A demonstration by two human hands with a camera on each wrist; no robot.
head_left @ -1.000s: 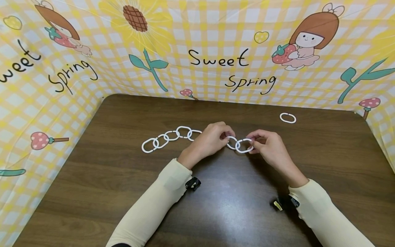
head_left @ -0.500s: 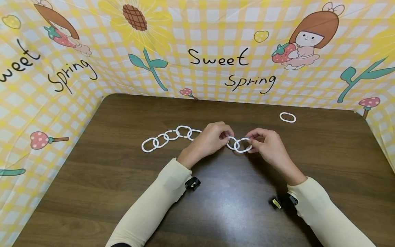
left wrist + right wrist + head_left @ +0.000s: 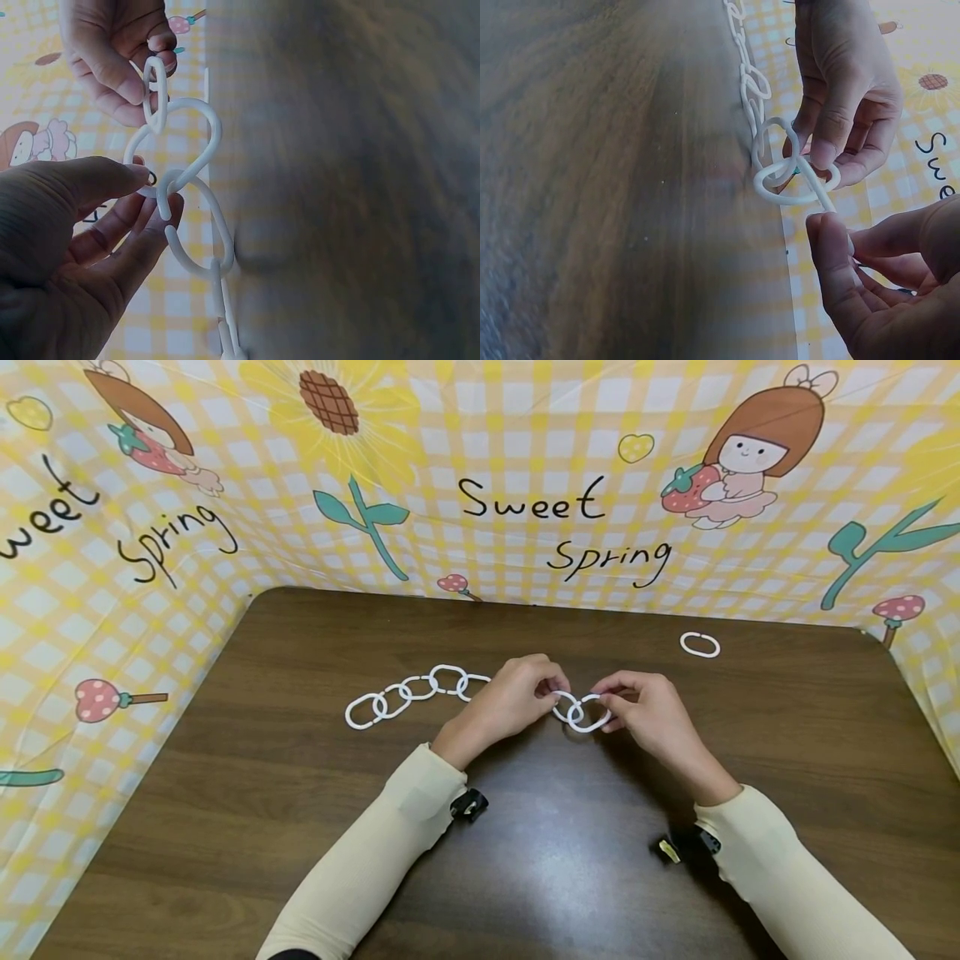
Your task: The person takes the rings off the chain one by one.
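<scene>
A chain of white plastic oval links [image 3: 447,667] runs across the table from the left and passes under my left hand [image 3: 504,697]. With thumb and fingers that hand pinches a link [image 3: 218,135], also hooked to the rest of the chain. My right hand [image 3: 654,714] pinches the far side of the end link [image 3: 587,729], which is threaded through the link in my left hand. In the right wrist view, the end link [image 3: 819,193] is seen nearly edge-on. My left hand hides part of the chain in the head view.
One loose white link [image 3: 700,655] lies near the back right of the brown wooden table [image 3: 225,827]. A yellow checked cloth [image 3: 517,410] with printed figures stands along the back and left edges. Black wrist devices [image 3: 469,806] sit by both sleeves.
My right hand has shifted slightly left, bringing the end link a little closer to the link in my left hand. My left hand and the chain on the table stay nearly still.
</scene>
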